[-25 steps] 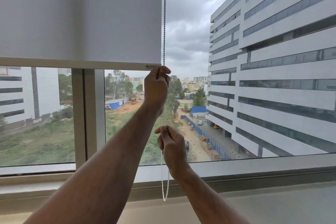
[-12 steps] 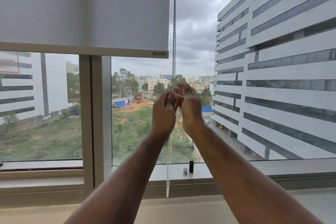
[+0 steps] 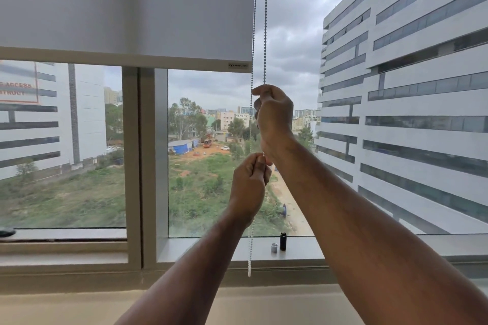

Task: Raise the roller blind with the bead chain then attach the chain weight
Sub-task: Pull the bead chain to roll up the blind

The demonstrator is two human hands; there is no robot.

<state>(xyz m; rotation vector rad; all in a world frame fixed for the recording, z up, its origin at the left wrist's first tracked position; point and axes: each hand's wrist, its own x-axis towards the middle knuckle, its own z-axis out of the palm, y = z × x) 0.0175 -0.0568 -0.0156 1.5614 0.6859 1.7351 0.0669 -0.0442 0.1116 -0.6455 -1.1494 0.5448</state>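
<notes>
We log, big to small:

Roller blind [image 3: 126,5]: white fabric, pale bottom bar w/ small label at its right end; covers the upper part of the window, glass below it bare.

Bead chain [image 3: 265,21]: two strands of small grey-white beads, hanging just right of the blind; loop end dangles in front of the window frame.

Right hand [image 3: 274,113]: the upper one, grip clamped on the chain.

Left hand [image 3: 249,185]: just below, fingers closed on the chain, near the right wrist.

Sill [image 3: 206,248]: black cylinder [image 3: 283,241] upright, short silver cylinder [image 3: 274,247] beside it, touching or not we cannot tell.
</notes>
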